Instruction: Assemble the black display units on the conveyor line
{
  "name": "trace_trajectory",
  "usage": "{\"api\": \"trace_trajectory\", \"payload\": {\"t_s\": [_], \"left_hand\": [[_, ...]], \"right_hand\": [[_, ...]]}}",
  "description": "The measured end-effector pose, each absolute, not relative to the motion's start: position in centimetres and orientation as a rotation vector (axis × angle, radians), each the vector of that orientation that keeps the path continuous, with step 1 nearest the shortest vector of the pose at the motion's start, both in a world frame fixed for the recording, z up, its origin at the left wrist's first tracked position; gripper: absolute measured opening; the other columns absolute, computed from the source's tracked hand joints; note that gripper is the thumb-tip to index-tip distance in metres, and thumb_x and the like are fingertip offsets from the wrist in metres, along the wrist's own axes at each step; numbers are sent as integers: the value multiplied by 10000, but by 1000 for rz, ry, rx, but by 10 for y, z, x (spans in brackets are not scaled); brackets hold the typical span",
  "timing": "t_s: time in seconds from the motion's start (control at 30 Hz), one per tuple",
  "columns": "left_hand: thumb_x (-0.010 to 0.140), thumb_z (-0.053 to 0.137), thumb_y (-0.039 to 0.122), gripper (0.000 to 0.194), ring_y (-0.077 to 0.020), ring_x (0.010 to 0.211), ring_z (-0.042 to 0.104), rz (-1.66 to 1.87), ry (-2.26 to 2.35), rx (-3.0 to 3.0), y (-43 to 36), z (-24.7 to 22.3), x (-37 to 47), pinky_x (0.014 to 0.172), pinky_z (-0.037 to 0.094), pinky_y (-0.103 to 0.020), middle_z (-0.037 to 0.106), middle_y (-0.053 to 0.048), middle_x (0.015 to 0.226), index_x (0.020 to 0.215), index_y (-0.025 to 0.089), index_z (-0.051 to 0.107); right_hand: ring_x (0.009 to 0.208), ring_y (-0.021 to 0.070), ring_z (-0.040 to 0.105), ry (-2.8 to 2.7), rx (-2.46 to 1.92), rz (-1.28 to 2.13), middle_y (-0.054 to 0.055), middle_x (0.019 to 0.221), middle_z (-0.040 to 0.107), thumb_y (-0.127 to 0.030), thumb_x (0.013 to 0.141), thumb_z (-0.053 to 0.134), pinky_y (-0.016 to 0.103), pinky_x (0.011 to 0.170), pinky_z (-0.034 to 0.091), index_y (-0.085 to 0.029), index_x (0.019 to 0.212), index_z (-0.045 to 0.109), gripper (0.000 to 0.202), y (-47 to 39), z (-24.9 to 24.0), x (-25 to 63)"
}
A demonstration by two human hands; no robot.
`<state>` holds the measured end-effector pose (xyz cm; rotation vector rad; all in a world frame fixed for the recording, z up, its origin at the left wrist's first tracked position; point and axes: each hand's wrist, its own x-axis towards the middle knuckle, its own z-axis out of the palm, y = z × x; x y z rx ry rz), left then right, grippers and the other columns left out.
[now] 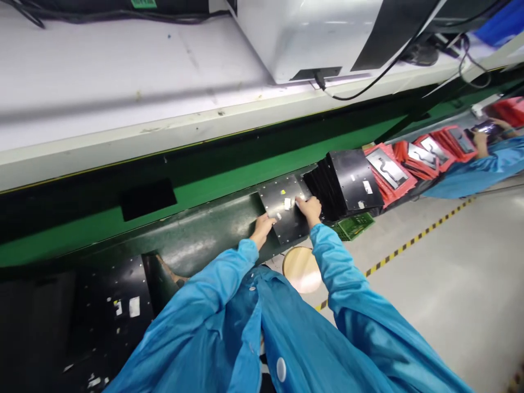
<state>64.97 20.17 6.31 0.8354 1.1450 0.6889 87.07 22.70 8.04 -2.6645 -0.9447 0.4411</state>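
Note:
A flat black panel (291,230) with small white labels, a yellow mark and screw-like dots along its edges lies on the dark green bench (208,224) in front of me. My left hand (262,230) grips its left part, fingers curled and thumb on top. On the right part, my right hand (310,209) is closed over the panel, thumb toward the white label; its fingertips are partly hidden. Just right of that hand leans a stack of similar black panels (352,180). At the lower left lie more black panels (108,316) with labels.
Red sleeves with grey devices (391,170) line the bench to the right, where a co-worker's blue sleeve (491,161) shows. A white machine (303,38) with a cable stands on the shelf (123,76) above. Below are a round stool (302,270) and a green crate (355,225).

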Motion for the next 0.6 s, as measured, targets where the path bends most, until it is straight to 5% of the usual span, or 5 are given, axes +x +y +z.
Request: {"api": "trace_trajectory", "payload": {"t_s": [0.13,0.27,0.43,0.6], "left_hand": [[754,751,281,434,-291,1198,714,615,1024,1050,203,54,646,1133,520,-442,805,-136,1242,1166,165,827],[882,712,356,405,-335,1467,552,755,1556,1508,174,50,466,1265,407,-501,671,-142,1503,1251,222,813],[971,588,457,569,-463,1368,573,369,2838,995,72,56,185,1122,458,-664,674,-254,1387,1450,158,664],[993,549,624,837,-482,1446,534,333,2875,480,26,27,128,1189,420,-647,573,-326,1541,1598,48,493]], "right_hand": [[1311,425,615,-1033,-2615,299,314,1387,644,-461,965,704,539,1119,472,-71,1288,709,506,225,82,880],[1267,363,630,-1257,-2206,345,223,1318,717,-407,947,668,502,1123,476,-140,1251,735,409,196,60,815],[887,238,721,-1375,-1707,1376,75,921,805,-354,886,686,344,885,573,-200,875,776,179,173,20,656],[750,174,701,-1407,-1552,2133,34,790,767,-261,843,803,284,775,567,-179,853,766,91,170,11,486]]}}
